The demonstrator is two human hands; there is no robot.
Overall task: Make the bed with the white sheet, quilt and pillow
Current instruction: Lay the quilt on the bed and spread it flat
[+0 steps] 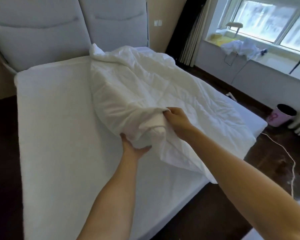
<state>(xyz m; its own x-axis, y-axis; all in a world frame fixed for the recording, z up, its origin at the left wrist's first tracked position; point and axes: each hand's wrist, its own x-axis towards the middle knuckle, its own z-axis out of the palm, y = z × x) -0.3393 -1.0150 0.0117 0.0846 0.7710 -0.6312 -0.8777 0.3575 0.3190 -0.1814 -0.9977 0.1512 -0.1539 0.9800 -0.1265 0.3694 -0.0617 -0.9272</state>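
Observation:
A white quilt (156, 87) lies bunched along the right half of the bed, running from the headboard toward the foot. The white sheet (59, 135) covers the mattress and shows bare on the left half. My left hand (133, 148) grips the near, rolled-up end of the quilt from below. My right hand (177, 120) pinches a fold of the same quilt end from above, just right of the left hand. No pillow is in view.
A padded grey headboard (68, 32) stands at the bed's far end. Dark floor surrounds the bed. A pink bin (280, 116) and a white cable (284, 153) lie on the floor at right. The window sill (241, 47) holds crumpled cloth and clutter.

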